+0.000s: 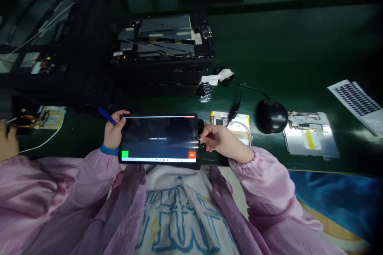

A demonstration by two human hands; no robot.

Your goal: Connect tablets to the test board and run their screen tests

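A black tablet point(160, 145) with its screen lit lies level in front of my chest, showing a small line of text, a green button at lower left and an orange-red one at lower right. My left hand point(113, 132) grips its left edge, thumb on the front, and a blue pen point(107, 116) sticks out of the same hand. At the right edge my right hand point(220, 141) pinches finger and thumb together by a dark part; what is between them is hidden. A black cable with a connector point(234, 110) runs down behind this hand.
Stacks of opened devices point(163, 75) stand behind. To the right are a battery-like pack point(244, 121), a black mouse point(271, 116), a metal plate with circuitry point(312, 135) and a keyboard-patterned sheet point(357, 97). Another person's hand point(7, 141) is at far left.
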